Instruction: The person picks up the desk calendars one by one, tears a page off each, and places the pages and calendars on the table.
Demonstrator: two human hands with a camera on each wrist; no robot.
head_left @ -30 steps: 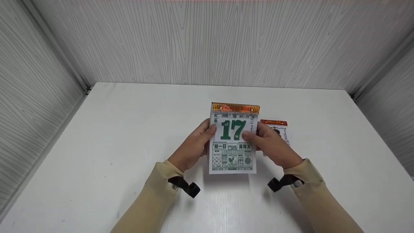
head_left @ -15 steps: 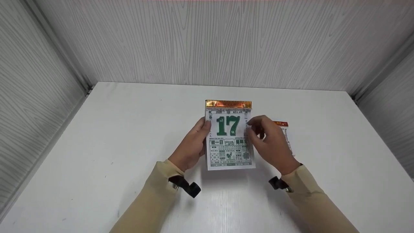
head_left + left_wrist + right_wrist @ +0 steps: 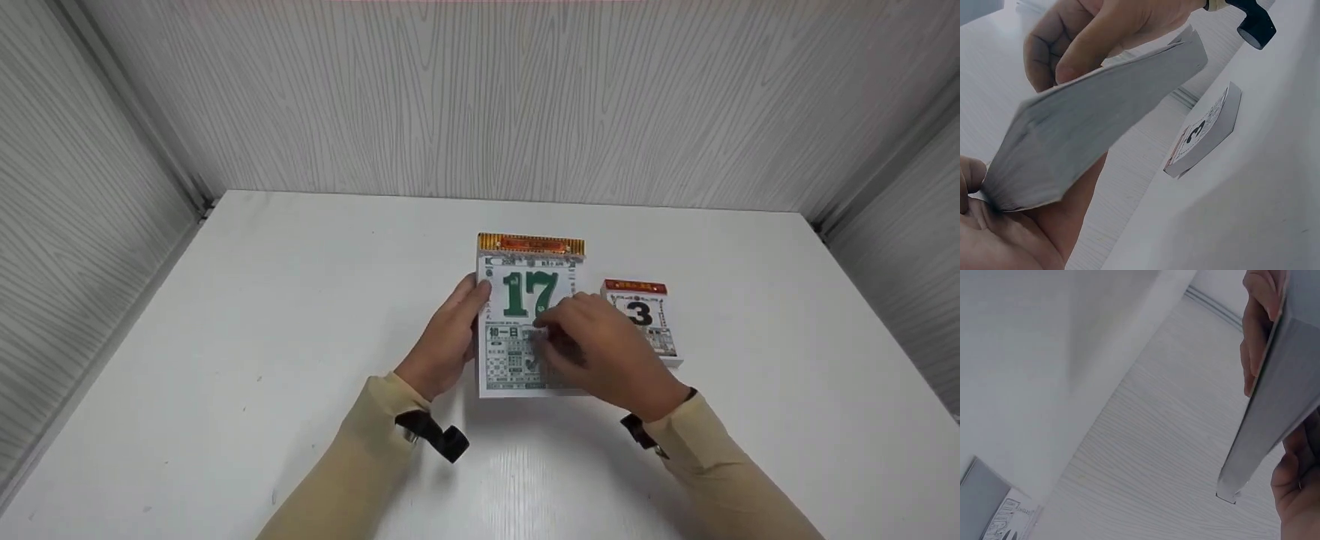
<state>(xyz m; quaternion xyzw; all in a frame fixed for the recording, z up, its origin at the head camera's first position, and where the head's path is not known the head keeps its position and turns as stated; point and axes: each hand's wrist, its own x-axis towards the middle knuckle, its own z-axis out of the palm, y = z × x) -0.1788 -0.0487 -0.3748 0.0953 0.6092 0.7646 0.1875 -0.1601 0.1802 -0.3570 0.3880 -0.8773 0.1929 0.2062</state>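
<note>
My left hand (image 3: pixel 441 341) grips a thick tear-off calendar (image 3: pixel 525 300) by its left edge, thumb on the front page. The calendar has a gold and red header and a large green 17; it is held above the table. Across the lower right of the page lies my right hand (image 3: pixel 611 352), fingers loosely bent, fingertips at the page middle. It hides part of the print; whether the fingertips touch the paper cannot be told. In the left wrist view the page block (image 3: pixel 1089 118) shows edge-on. The right wrist view shows fingers (image 3: pixel 1255 343) behind the block.
A smaller tear-off calendar (image 3: pixel 639 313) with a red header and a black 3 lies on the white table (image 3: pixel 337 262), just right of my right hand. Grey wood-grain panels (image 3: pixel 495 97) enclose the table at the back and both sides.
My right hand has let go of the calendar's right edge and moved left and down over the page. The smaller calendar shows more fully. My left hand keeps its grip; the calendar shifted slightly left.
</note>
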